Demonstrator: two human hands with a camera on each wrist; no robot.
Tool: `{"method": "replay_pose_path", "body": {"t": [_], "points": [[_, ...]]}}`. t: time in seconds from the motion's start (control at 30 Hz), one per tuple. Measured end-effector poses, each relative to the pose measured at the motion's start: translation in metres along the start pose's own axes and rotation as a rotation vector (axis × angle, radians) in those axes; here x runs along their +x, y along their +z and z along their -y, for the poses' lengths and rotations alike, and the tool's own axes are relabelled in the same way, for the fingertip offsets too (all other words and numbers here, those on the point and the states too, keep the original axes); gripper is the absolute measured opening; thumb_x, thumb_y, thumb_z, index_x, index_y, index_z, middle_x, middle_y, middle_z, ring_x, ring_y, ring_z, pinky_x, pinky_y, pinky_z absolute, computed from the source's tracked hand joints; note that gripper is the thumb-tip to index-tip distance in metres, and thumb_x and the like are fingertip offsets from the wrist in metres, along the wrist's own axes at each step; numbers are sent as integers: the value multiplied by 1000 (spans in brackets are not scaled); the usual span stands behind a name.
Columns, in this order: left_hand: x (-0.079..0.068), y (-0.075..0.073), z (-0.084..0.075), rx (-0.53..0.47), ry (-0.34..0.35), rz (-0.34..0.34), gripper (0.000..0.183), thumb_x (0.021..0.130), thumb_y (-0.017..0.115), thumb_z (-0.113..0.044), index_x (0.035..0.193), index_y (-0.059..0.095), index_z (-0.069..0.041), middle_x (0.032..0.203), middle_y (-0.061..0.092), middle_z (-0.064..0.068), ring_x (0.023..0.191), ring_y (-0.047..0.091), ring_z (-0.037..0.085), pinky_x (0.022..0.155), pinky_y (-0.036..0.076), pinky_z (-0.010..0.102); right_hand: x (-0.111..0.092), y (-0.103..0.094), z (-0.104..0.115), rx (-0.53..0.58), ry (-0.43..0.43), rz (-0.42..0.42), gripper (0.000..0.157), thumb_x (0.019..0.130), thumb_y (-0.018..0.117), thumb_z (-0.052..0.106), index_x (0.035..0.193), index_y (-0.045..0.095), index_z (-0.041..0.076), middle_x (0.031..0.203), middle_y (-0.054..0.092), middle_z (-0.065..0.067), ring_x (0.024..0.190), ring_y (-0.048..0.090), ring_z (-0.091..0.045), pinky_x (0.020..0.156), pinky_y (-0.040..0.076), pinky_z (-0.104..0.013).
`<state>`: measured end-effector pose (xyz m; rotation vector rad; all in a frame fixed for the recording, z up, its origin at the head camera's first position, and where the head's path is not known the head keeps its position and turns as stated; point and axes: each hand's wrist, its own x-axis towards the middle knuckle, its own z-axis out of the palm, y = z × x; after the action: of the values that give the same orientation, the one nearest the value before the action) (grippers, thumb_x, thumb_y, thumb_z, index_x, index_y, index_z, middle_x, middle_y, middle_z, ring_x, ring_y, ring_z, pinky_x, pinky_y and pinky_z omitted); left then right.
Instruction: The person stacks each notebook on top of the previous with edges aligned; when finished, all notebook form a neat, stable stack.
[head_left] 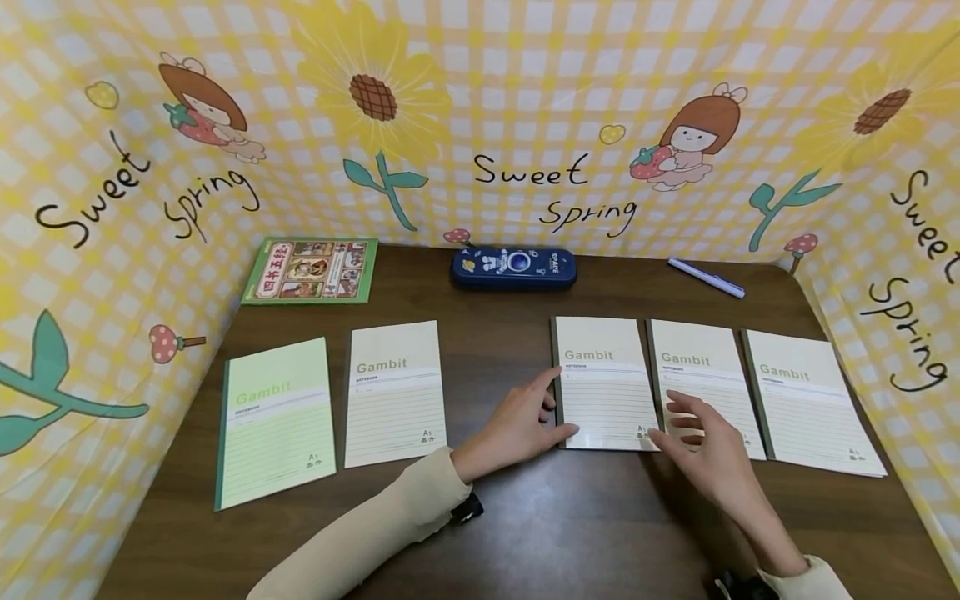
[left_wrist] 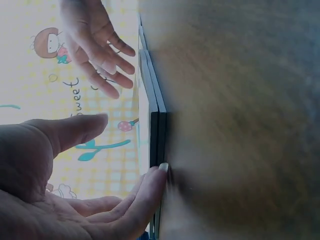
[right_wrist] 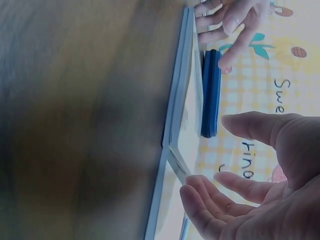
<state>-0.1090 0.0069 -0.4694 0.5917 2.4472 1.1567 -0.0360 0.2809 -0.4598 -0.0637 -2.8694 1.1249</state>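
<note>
A cream Gambit notebook [head_left: 607, 400] lies right of the table's middle; in the left wrist view two dark spines [left_wrist: 158, 140] show, one above the other, so two notebooks are stacked here. My left hand [head_left: 525, 421] is at the stack's left side, a fingertip [left_wrist: 159, 175] touching the spines and the thumb raised off them. Beside the right edge is my right hand [head_left: 708, 450], fingers loosely bent, partly over the neighbouring cream notebook [head_left: 697, 350]. Its fingertips [right_wrist: 192, 192] are close to the stack's edge; contact is hard to tell. Neither hand grips anything.
Another cream notebook [head_left: 810, 400] lies at the far right. On the left are a green notebook [head_left: 277, 425] and a cream one [head_left: 393, 400]. Along the back sit a green-edged picture book [head_left: 311, 271], a navy pencil case [head_left: 513, 269] and a lilac pen [head_left: 707, 278].
</note>
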Motion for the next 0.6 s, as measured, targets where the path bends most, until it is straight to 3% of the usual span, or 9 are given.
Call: {"method": "replay_pose_path", "body": {"t": [0.2,0.33,0.5,0.6], "points": [[1,1,-5,70,112,-77,53,96,77,-29,141,61,-5,115,71,12,98,69,23,84,55,29,0,-10,-7,-18,-14,-62,49,91,81,15,135,65,0,121,74,-22,103,72,-39,77,60,-19],[4,7,-10,129,197,-108,41,97,76,-29,130,69,-6,114,71,10,99,67,20,85,53,28,0,-16,-16,-33,-18,-101,44,91,81,14,130,68,0,121,74,-22,101,72,-39,75,55,-11],[10,16,-18,226,295,-90,38,97,75,-31,128,70,-9,117,72,6,104,66,18,91,53,28,-2,-21,-29,-63,-7,-131,40,92,79,13,127,68,-2,123,71,-27,101,72,-43,73,50,-5],[13,22,-24,309,359,-32,41,98,73,-35,132,68,-11,123,70,4,112,64,17,97,53,29,-4,-24,-37,-84,11,-133,40,92,79,12,127,68,-4,124,70,-28,102,72,-45,73,48,-2]]}}
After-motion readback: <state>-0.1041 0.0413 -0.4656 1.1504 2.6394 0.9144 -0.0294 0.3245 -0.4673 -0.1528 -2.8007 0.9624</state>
